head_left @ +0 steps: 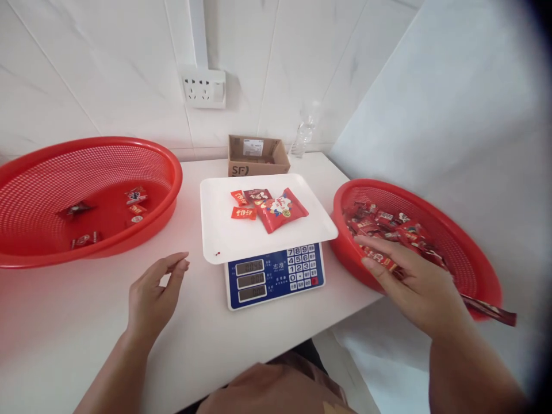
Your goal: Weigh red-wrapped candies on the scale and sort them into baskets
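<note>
By the right hand (416, 282), a red packet (380, 260) is being pinched at the basket (348, 256), where many more are being held; to its left, four packets (282, 211) are already being carried by the tray (219, 218). Nothing visible is being gripped by the closed left hand (150, 296).

Scale (276, 279) between two baskets (149, 230), box (259, 168) behind.

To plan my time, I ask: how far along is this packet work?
Done, it seems: four reddish wrapped packets lie on the white plastic tray. The right hand holds a small red packet at the right red plastic basket. Perhaps left to do: many packets inside; the needed number is unclear.
</note>
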`<state>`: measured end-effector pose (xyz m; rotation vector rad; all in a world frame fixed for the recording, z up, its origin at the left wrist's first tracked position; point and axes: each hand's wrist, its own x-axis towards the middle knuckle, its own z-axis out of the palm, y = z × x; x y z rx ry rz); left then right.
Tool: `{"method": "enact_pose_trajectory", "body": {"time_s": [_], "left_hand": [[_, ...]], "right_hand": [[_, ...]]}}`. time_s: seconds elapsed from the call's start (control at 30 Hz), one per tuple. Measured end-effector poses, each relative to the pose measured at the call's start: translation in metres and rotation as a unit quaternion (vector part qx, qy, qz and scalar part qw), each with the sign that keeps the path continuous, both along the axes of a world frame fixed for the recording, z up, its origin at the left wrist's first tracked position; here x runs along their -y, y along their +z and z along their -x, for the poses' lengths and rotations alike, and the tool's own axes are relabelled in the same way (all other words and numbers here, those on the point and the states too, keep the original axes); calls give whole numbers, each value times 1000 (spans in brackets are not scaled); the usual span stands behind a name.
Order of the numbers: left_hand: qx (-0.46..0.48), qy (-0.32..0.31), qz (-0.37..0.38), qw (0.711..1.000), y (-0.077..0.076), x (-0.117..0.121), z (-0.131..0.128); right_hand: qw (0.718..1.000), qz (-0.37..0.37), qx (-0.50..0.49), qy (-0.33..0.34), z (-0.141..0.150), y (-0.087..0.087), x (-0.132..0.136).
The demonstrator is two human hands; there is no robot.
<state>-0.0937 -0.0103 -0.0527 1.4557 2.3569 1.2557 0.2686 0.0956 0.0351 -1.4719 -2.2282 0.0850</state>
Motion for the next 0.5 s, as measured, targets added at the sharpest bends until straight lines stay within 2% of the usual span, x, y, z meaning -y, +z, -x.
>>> {"method": "enact_pose_trajectory", "body": {"time_s": [0.17,0.37,0.5], "left_hand": [[5,13,10,1000,0,-1,0],[24,18,20,999,-1,-2,0],[16,12,26,999,1,-3,0]], "right_hand": [[998,37,31,-31,-10,-3,-6],[997,63,53,-3,-13,-4,-10],[989,108,96,-38,-28,4,-33]]}}
